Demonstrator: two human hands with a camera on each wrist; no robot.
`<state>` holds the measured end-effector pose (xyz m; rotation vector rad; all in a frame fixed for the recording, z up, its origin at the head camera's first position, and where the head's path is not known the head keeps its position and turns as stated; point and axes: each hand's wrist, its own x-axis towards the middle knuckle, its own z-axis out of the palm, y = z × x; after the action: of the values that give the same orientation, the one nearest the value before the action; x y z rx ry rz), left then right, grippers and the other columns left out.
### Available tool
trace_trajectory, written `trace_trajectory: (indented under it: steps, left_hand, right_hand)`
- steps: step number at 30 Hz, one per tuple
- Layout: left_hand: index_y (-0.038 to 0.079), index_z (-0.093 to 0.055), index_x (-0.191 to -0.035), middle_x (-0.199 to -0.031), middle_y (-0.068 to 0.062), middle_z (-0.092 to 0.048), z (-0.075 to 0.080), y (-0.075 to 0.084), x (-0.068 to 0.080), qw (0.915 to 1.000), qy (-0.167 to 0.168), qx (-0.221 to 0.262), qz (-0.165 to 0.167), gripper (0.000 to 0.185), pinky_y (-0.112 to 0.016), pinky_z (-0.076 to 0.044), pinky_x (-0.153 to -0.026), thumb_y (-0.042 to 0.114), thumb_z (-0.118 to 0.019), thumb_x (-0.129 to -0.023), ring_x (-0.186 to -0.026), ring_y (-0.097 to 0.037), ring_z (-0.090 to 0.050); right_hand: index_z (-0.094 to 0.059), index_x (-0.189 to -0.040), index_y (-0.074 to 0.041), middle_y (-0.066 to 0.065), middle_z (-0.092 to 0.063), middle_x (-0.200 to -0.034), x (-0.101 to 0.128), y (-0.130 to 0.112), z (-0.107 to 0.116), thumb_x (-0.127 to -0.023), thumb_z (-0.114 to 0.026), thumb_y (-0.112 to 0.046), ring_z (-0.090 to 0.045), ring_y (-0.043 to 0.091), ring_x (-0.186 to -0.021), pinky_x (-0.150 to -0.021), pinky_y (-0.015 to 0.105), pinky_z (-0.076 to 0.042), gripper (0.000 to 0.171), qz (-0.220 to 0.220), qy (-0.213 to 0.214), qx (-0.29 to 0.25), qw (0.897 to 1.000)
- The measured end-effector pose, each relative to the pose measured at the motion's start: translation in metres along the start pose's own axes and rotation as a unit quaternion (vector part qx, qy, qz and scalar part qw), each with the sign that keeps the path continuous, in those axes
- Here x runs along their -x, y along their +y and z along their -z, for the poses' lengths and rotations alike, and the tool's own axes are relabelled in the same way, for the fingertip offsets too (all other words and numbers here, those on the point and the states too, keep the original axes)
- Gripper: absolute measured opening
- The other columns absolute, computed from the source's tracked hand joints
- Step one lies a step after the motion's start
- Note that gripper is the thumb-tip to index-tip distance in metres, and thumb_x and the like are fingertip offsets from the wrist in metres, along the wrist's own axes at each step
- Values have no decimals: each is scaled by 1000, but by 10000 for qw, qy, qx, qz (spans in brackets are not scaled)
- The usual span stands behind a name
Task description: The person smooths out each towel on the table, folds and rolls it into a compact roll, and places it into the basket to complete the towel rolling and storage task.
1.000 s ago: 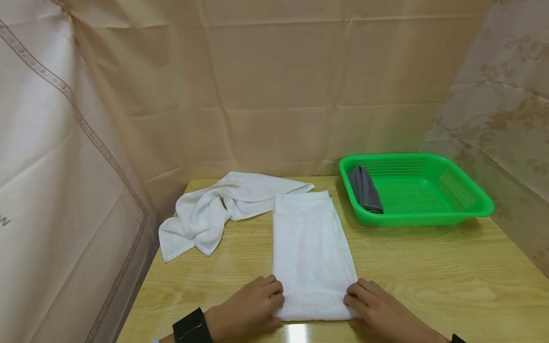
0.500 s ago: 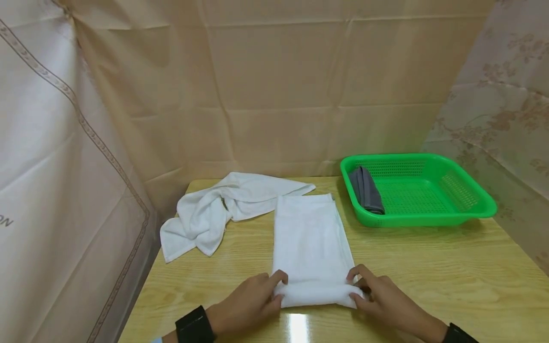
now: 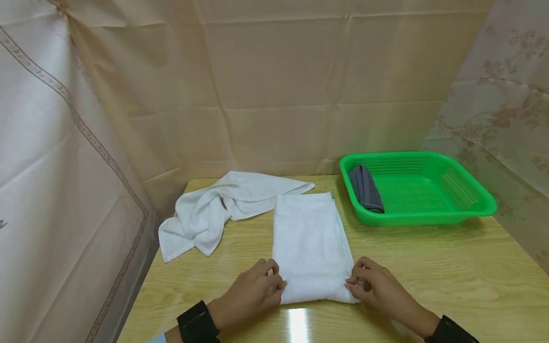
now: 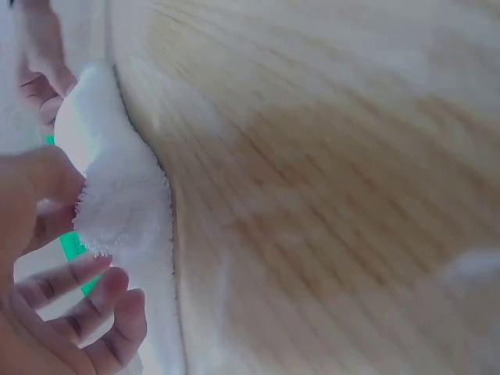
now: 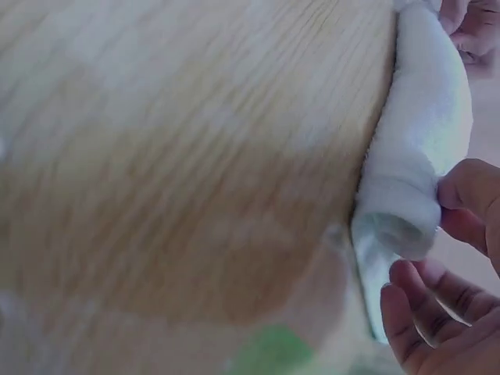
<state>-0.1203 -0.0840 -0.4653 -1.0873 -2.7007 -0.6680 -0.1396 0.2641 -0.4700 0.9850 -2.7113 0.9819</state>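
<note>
A white towel [image 3: 309, 238], folded into a long strip, lies on the wooden table [image 3: 429, 267] in the head view, its near end turned up into a small roll [image 3: 315, 290]. My left hand [image 3: 261, 286] pinches the left end of that roll, my right hand [image 3: 364, 283] the right end. The left wrist view shows the fluffy roll end [image 4: 117, 195] between thumb and fingers. In the right wrist view the rolled end [image 5: 406, 211] is pinched the same way.
A second white towel [image 3: 214, 209] lies crumpled at the back left of the table. A green perforated basket [image 3: 463, 209] at the back right holds a folded grey cloth [image 3: 364, 190]. Beige curtains close in the back and both sides.
The towel's near end has been lifted and rolled away from me. Both hands have moved forward with the roll, and the flat part looks shorter.
</note>
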Motion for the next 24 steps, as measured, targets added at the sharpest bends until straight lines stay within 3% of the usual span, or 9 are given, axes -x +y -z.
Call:
trace_trajectory:
  steps: [3, 5, 7, 11, 15, 18, 20, 24]
  left_hand:
    - [18, -80, -98, -103, 6, -58, 2, 0, -1, 9988, -96, -369, -300, 11, -9, -37, -64, 26, -78, -91, -84, -7, -45]
    - [17, -78, -102, -107, 6, -59, 3, 0, -1, 9968, -261, -575, -493, 21, -13, -40, -69, 34, -80, -89, -88, -9, -46]
    - [16, -76, -105, -109, 5, -59, 2, 0, 0, 9947, -395, -693, -644, 28, -18, -43, -75, 37, -83, -87, -93, -10, -48]
    - [12, -72, -108, -111, 3, -61, 0, -1, 3, 9923, -338, -806, -878, 30, -23, -48, -85, 23, -86, -84, -101, -11, -53]
    - [8, -72, -109, -110, 0, -63, -2, -1, 5, 9916, -127, -770, -1035, 28, -21, -49, -90, 12, -81, -83, -102, -12, -58]
    - [4, -72, -113, -108, -1, -63, -3, -1, 8, 9923, -9, -677, -1038, 29, -18, -49, -89, 10, -78, -85, -101, -11, -59]
    - [3, -72, -117, -109, -2, -63, -2, -1, 10, 9943, -10, -502, -936, 31, -15, -49, -88, 9, -76, -86, -100, -11, -59]
    - [4, -69, -121, -111, -2, -64, 2, -2, 13, 9988, -281, 228, -326, 31, -15, -50, -85, 10, -73, -91, -101, -7, -60]
  right_hand:
    - [-71, -83, -27, -13, -50, -96, 0, -3, 1, -84, -85, -12, -47, 0, -79, -62, 18, -45, 21, 647, 149, 808, 9945]
    - [-73, -86, -22, -11, -51, -99, 0, -5, 2, -82, -88, -22, -46, 3, -85, -66, 20, -46, 15, 995, 137, 1240, 9872]
    - [-72, -90, -18, -10, -53, -102, 2, -8, 2, -80, -90, -33, -48, 5, -89, -71, 23, -48, 25, 1226, 32, 1551, 9802]
    - [-66, -92, -14, -5, -57, -104, 4, -9, 0, -70, -95, -29, -53, 10, -92, -76, 29, -50, 40, 1726, 31, 2009, 9643]
    - [-66, -92, -12, -2, -60, -103, 6, -6, -3, -65, -93, -16, -58, 15, -92, -77, 30, -52, 38, 1987, 218, 2235, 9540]
    - [-69, -94, -9, -1, -63, -103, 7, -6, -5, -67, -89, -14, -61, 15, -92, -76, 29, -55, 34, 1854, 261, 2177, 9579]
    - [-71, -97, -8, 0, -65, -102, 8, -7, -4, -68, -88, -12, -63, 14, -91, -74, 27, -56, 34, 1588, 209, 2024, 9661]
    - [-72, -107, -7, -1, -69, -106, 9, -9, 3, -78, -85, -16, -66, 11, -95, -76, 29, -58, 33, 589, -299, 1308, 9892]
